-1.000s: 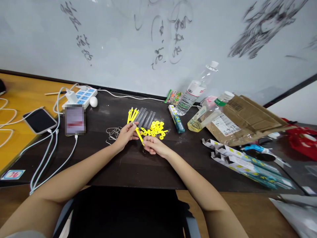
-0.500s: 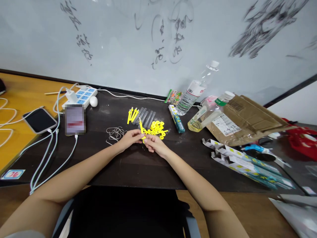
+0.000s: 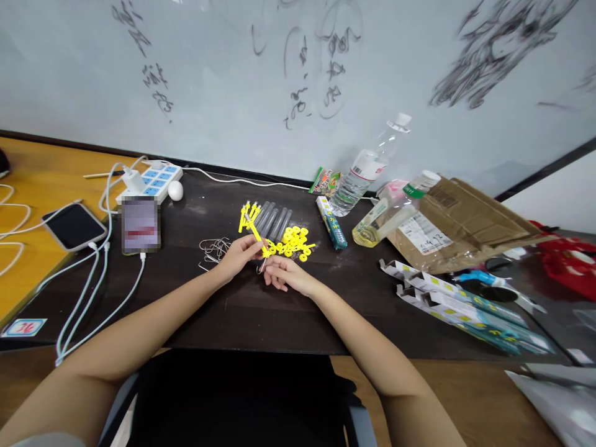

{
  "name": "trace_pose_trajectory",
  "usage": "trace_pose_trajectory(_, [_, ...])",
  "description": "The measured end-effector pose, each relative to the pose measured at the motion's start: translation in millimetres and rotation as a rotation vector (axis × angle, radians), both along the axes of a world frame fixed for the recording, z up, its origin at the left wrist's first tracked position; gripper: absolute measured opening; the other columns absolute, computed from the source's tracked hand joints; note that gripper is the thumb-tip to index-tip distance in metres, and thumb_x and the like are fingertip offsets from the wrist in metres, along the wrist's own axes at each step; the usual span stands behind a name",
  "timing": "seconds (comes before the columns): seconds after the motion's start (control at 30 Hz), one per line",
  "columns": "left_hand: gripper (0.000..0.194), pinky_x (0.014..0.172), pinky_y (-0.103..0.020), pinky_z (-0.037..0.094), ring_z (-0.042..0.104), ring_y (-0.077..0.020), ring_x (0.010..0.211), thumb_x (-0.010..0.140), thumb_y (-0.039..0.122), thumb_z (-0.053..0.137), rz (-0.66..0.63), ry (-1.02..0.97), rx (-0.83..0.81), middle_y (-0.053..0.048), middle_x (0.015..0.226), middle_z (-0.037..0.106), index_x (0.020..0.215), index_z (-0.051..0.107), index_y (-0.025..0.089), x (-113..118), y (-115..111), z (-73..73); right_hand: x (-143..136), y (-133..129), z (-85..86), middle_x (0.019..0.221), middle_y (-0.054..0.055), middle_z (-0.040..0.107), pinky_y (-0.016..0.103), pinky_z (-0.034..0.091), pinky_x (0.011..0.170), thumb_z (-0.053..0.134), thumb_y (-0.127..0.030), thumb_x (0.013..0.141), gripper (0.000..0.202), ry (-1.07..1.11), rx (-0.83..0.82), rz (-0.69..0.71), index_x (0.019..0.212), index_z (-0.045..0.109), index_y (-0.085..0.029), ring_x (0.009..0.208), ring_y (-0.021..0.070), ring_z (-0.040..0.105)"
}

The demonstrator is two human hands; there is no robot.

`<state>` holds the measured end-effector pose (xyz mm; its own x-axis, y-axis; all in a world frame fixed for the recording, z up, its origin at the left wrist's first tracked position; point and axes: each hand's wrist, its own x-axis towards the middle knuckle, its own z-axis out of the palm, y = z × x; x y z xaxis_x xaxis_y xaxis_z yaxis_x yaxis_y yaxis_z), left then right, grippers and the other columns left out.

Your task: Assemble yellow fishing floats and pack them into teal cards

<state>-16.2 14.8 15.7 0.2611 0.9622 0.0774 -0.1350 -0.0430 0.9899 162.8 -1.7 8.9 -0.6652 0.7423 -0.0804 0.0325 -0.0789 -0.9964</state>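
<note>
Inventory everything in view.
Held stick: one, yellow, centre
Loose sticks: several, yellow, centre
Tubes: several, clear, centre
Rings: many, yellow, centre
Wires: several, silver, centre-left
Devices: two, black/grey, left
Power strip: one, white, left
Cables: several, white, left
Sticker: one, white, left
Bottles: two, clear, right
Packet: one, green, back
Boxes: several, teal, right
Parcel: one, brown, right
Whiteboard: one, white, back
Desk: one, dark, centre
Left hand: one, bare, holding stick
Right hand: one, bare, centre

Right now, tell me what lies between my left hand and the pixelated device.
Wire hooks lie between your left hand and the device, nearer the hand, in the head view.
</note>
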Motion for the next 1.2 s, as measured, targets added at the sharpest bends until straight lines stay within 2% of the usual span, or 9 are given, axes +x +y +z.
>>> trace_pose_trajectory(0.27, [0.026,0.065,-0.025,0.045,0.053,-0.0106,0.066,0.082,0.039,0.057,-0.105,0.173,0.233,0.000,0.071,0.057,0.082,0.060,0.013,-0.1,-2.0,1.0,1.3,-0.2,-1.8,0.065,-0.001,0.060,0.014,0.029,0.032,0.054,-0.046,0.085,0.031,0.011,0.007,0.001,0.083,0.053,-0.015,0.040,0.0036,0.043])
trace_pose_trajectory(0.5, [0.024,0.063,-0.024,0.043,0.052,-0.0102,0.065,0.083,0.036,0.058,-0.121,0.187,0.257,0.001,0.070,0.056,0.079,0.059,0.012,-1.6,-1.7,-1.4,1.1,2.1,-3.8,0.065,-0.001,0.060,0.014,0.030,0.032,0.049,-0.048,0.088,0.034,-0.014,0.016,0.010,0.090,0.054,-0.015,0.041,0.0043,0.044])
trace_pose_trajectory(0.6, [0.020,0.066,-0.024,0.044,0.055,-0.0106,0.067,0.080,0.031,0.062,-0.123,0.151,0.222,0.000,0.073,0.060,0.088,0.061,0.013,0.7,-2.3,-1.6,1.8,1.4,-2.8,0.064,-0.001,0.060,0.015,0.030,0.033,0.048,-0.048,0.088,0.035,-0.072,0.085,0.051,0.087,0.056,-0.014,0.040,0.0042,0.043])
trace_pose_trajectory(0.77, [0.042,0.065,-0.024,0.044,0.058,-0.0104,0.065,0.075,0.024,0.065,-0.100,-0.008,0.063,0.001,0.074,0.063,0.114,0.052,0.014,4.2,-4.5,-0.2,1.5,-3.6,2.9,0.063,0.000,0.059,0.017,0.031,0.040,0.044,-0.046,0.091,0.038,-0.168,0.196,0.103,0.080,0.061,-0.013,0.044,0.0047,0.042])
trace_pose_trajectory(0.83, [0.041,0.061,-0.023,0.044,0.058,-0.0101,0.062,0.075,0.024,0.064,-0.108,-0.073,-0.011,0.001,0.074,0.063,0.112,0.050,0.014,4.5,-6.0,1.7,0.6,-5.2,4.7,0.063,0.000,0.059,0.018,0.034,0.046,0.045,-0.042,0.091,0.037,-0.202,0.245,0.113,0.078,0.062,-0.013,0.048,0.0050,0.043])
trace_pose_trajectory(0.93, [0.029,0.055,-0.022,0.043,0.057,-0.0096,0.057,0.073,0.022,0.061,-0.113,-0.176,-0.088,0.001,0.074,0.063,0.099,0.049,0.016,4.8,-7.4,4.2,-0.2,-6.1,6.3,0.064,-0.001,0.058,0.019,0.035,0.050,0.047,-0.037,0.090,0.031,-0.247,0.272,0.108,0.079,0.063,-0.013,0.050,0.0056,0.044])
trace_pose_trajectory(1.07, [0.009,0.040,-0.016,0.030,0.040,-0.0053,0.040,0.078,0.022,0.051,-0.071,-0.180,-0.139,0.006,0.055,0.050,0.084,0.047,0.017,6.3,-6.8,4.6,-0.2,-7.0,7.3,0.064,-0.001,0.058,0.019,0.034,0.050,0.049,-0.036,0.089,0.027,-0.260,0.270,0.103,0.084,0.063,-0.013,0.050,0.0061,0.044])
trace_pose_trajectory(1.13, [0.012,0.035,-0.015,0.021,0.030,-0.0041,0.035,0.085,0.029,0.046,-0.071,-0.122,-0.176,0.007,0.050,0.043,0.086,0.048,0.017,6.5,-6.7,4.6,-0.7,-7.6,7.1,0.065,-0.002,0.058,0.019,0.034,0.050,0.049,-0.037,0.089,0.028,-0.251,0.271,0.101,0.084,0.062,-0.013,0.050,0.0061,0.044])
trace_pose_trajectory(1.2, [0.023,0.034,-0.014,0.017,0.025,-0.0033,0.033,0.090,0.038,0.041,-0.096,-0.057,-0.177,0.008,0.049,0.040,0.095,0.050,0.018,5.9,-7.5,5.1,-1.0,-7.0,6.5,0.064,-0.002,0.057,0.019,0.033,0.049,0.049,-0.038,0.089,0.028,-0.238,0.272,0.086,0.085,0.061,-0.014,0.048,0.0060,0.043])
